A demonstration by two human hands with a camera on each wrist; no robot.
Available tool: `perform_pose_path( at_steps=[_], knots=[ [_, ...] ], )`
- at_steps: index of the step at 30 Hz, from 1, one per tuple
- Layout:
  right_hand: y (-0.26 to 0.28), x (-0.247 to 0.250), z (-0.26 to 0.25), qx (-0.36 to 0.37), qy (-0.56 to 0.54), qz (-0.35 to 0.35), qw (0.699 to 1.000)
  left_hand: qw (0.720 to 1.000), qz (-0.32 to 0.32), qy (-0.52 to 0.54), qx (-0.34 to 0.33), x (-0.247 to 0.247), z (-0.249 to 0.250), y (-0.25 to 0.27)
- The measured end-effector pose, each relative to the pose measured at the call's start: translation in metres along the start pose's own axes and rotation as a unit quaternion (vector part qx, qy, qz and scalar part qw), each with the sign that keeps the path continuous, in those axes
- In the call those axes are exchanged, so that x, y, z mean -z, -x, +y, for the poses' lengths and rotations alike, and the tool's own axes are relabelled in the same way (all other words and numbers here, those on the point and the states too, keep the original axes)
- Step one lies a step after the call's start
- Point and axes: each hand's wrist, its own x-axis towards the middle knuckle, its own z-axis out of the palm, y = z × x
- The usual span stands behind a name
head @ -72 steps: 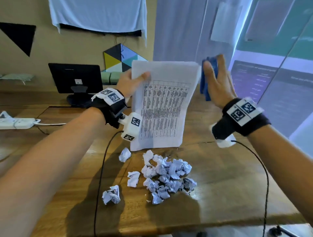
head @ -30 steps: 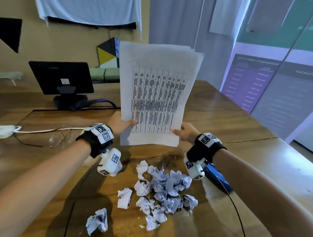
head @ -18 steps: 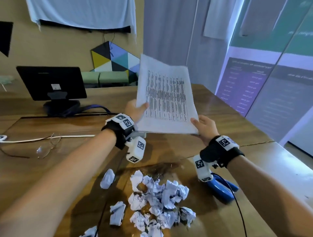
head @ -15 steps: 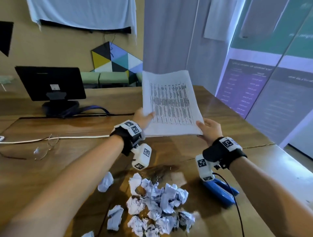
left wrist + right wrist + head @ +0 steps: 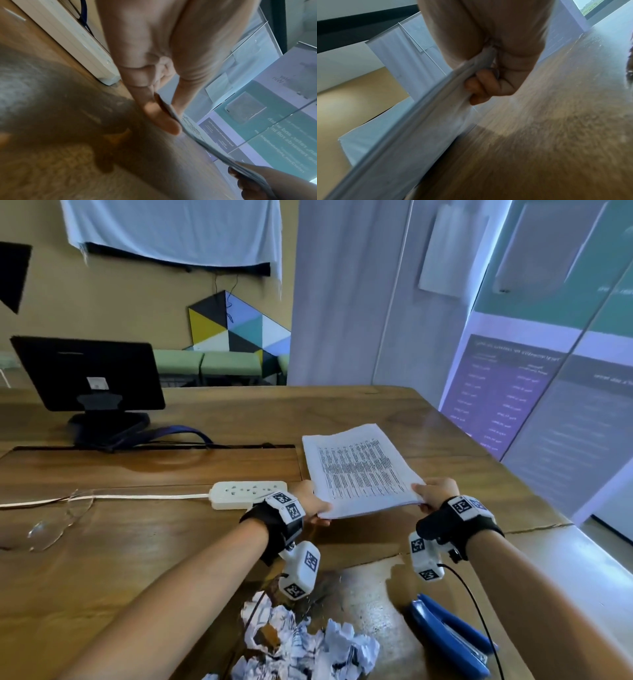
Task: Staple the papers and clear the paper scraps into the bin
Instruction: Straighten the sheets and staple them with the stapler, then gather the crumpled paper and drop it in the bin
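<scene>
Daylight comes from the right, glaring off the table (image 5: 394,607) near the scraps. Forearm shadows fall leftward. Both wrist views are motion-blurred and soft, with straight lines bending at the head view's edges.

Printed stack low over the table, scraps and stapler up front

The papers (image 5: 359,470) are a printed white stack, near edge lifted. Crumpled paper scraps (image 5: 308,645) sit heaped near the table's front edge, and the blue stapler (image 5: 448,638) lies flat just right of them.

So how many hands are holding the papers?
2. The left hand pinches the near left corner of the papers, and the right hand pinches the near right corner. Both hold the stack low over the table.
</scene>
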Motion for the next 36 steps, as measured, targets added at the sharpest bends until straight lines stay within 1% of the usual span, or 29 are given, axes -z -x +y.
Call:
perform_pose_path(
  at_steps=[3, 5, 8, 11, 13, 15, 17, 19, 20, 22, 24, 26, 28, 30, 32, 34, 36],
  knots=[
    [-0.008, -0.002, -0.004, -0.009, 0.074, 0.001, 0.997, 1.000, -0.006, -0.001, 0.019, -0.004, -0.005, -0.006],
    [-0.007, -0.005, -0.007, -0.022, 0.124, -0.005, 0.992, 0.999, -0.017, -0.003, 0.045, -0.006, -0.007, -0.009],
    [-0.010, -0.009, -0.002, -0.044, 0.207, -0.029, 0.977, 0.997, -0.009, -0.015, 0.078, -0.008, -0.008, -0.012],
    [-0.009, -0.012, 0.004, -0.053, 0.239, -0.054, 0.968, 0.995, 0.003, -0.033, 0.090, -0.009, -0.005, -0.012],
    [-0.008, -0.011, 0.001, -0.052, 0.248, -0.051, 0.966, 0.993, 0.001, -0.067, 0.094, -0.007, -0.001, -0.008],
    [-0.002, -0.006, -0.005, -0.051, 0.251, -0.046, 0.966, 0.991, 0.001, -0.100, 0.087, 0.000, 0.004, -0.001],
    [0.004, 0.001, -0.007, -0.067, 0.247, -0.014, 0.967, 0.988, 0.009, -0.144, 0.057, 0.010, 0.011, 0.008],
    [0.024, 0.005, -0.012, -0.036, 0.260, 0.003, 0.965, 0.981, 0.017, -0.193, 0.019, 0.020, 0.020, 0.024],
    [0.037, 0.005, -0.015, -0.011, 0.274, -0.002, 0.962, 0.976, 0.014, -0.217, 0.006, 0.024, 0.024, 0.035],
    [0.067, 0.005, -0.019, 0.052, 0.303, -0.035, 0.951, 0.963, -0.004, -0.269, -0.015, 0.032, 0.029, 0.062],
    [0.101, 0.003, -0.021, 0.121, 0.326, -0.080, 0.934, 0.943, -0.026, -0.330, -0.033, 0.037, 0.031, 0.094],
    [0.139, 0.000, -0.021, 0.174, 0.357, -0.132, 0.908, 0.914, -0.034, -0.401, -0.049, 0.041, 0.026, 0.123],
    [0.180, -0.002, -0.022, 0.215, 0.384, -0.186, 0.878, 0.899, -0.039, -0.434, -0.054, 0.044, 0.014, 0.152],
    [0.219, -0.004, -0.021, 0.241, 0.402, -0.239, 0.851, 0.893, -0.048, -0.443, -0.053, 0.046, 0.000, 0.177],
    [0.247, -0.008, -0.015, 0.252, 0.424, -0.281, 0.824, 0.885, -0.051, -0.461, -0.042, 0.046, -0.014, 0.200],
    [0.264, -0.013, -0.006, 0.245, 0.429, -0.314, 0.811, 0.871, -0.055, -0.487, -0.016, 0.046, -0.029, 0.221],
    [0.275, -0.016, 0.003, 0.237, 0.422, -0.335, 0.809, 0.847, -0.053, -0.528, 0.003, 0.050, -0.047, 0.238]
  ],
)
